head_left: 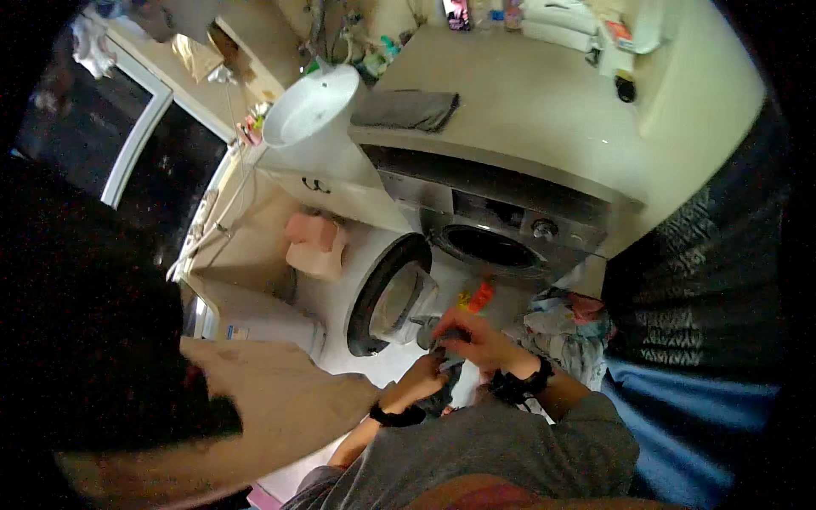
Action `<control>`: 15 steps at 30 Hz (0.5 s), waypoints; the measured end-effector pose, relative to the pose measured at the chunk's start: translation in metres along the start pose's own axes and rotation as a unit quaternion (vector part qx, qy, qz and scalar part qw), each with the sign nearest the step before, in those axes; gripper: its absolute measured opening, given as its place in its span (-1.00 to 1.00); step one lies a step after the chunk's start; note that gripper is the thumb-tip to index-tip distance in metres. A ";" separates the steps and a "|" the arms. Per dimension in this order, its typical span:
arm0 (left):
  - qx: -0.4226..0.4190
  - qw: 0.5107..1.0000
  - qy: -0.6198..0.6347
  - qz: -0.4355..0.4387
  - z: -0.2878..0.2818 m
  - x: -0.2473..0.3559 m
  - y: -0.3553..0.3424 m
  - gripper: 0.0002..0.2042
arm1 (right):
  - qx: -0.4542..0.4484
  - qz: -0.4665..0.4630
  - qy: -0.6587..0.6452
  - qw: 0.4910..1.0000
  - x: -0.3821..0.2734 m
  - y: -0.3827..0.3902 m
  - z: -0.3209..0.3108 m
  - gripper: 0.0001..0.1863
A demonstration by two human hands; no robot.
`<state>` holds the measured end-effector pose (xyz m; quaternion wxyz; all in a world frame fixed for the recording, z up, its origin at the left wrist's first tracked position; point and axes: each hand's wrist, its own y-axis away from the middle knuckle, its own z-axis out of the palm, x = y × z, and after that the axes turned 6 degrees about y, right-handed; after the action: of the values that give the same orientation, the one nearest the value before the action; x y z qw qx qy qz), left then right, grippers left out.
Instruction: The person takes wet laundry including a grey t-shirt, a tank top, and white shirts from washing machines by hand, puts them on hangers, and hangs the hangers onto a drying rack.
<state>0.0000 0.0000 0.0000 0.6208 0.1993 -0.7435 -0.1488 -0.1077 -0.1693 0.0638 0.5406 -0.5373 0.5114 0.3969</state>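
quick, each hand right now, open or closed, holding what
Left hand: closed on dark cloth.
Right hand: fingers bent by the cloth; too blurred to tell its grip.

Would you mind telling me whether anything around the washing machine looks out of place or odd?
Nothing looks plainly spilled or damaged. The clothes heap near the right end of the washing machine looks untidy, its garments bunched loosely together, unlike the gray cloth lying flat on the counter.
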 end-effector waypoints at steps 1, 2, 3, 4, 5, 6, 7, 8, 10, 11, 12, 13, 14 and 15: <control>0.055 0.996 -0.073 0.012 -0.016 0.003 0.005 -0.49 | 0.078 -0.040 0.064 0.994 -0.008 -0.007 0.005 -0.75; 0.110 0.983 -0.143 0.027 -0.032 0.008 0.010 -0.55 | 0.158 -0.076 0.126 0.976 -0.017 -0.013 0.007 -0.80; 0.133 0.968 -0.020 0.213 -0.016 0.015 0.041 -0.63 | 0.225 -0.020 0.134 0.965 -0.023 0.014 0.023 -0.79; 0.138 0.956 0.001 0.258 -0.012 0.021 0.015 -0.68 | 0.262 -0.075 0.195 0.942 -0.011 0.017 0.002 -0.81; 0.134 0.956 0.025 0.258 -0.003 0.019 0.044 -0.72 | 0.301 -0.099 0.219 0.923 -0.012 0.032 0.025 -0.82; 0.184 0.948 0.064 0.250 0.064 0.030 0.093 -0.82 | 0.304 -0.087 0.236 0.919 -0.042 0.099 0.040 -0.80; 0.191 0.954 0.010 0.230 0.052 0.029 0.088 -0.85 | 0.291 -0.028 0.274 0.916 -0.036 0.106 0.042 -0.71; 0.193 0.962 0.021 0.190 0.058 0.034 0.157 -0.84 | 0.276 -0.009 0.315 0.908 -0.070 0.128 0.101 -0.64; 0.181 0.960 0.040 0.208 0.057 0.032 0.151 -0.79 | 0.206 -0.025 0.434 0.877 -0.088 0.129 0.115 -0.47; 0.179 0.957 0.057 0.220 0.059 0.038 0.145 -0.79 | 0.182 -0.032 0.454 0.872 -0.087 0.136 0.108 -0.34; 0.162 0.949 -0.018 0.271 0.057 0.041 0.143 -0.77 | 0.128 0.006 0.415 0.901 -0.078 0.135 0.123 -0.30; 0.146 0.933 -0.096 0.315 0.064 0.043 0.158 -0.76 | 0.074 0.045 0.367 0.926 -0.082 0.139 0.149 -0.25; 0.157 0.918 -0.088 0.353 0.074 0.037 0.168 -0.74 | 0.089 0.012 0.419 0.904 -0.088 0.149 0.160 -0.23; 0.137 0.936 -0.123 0.300 0.080 0.052 0.168 -0.74 | 0.056 0.193 0.383 0.902 -0.085 0.152 0.145 -0.38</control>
<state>-0.1054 0.1205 0.1088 0.5065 0.0306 -0.8527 0.1243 -0.2519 0.0005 0.1057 0.2452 -0.5078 0.7939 0.2276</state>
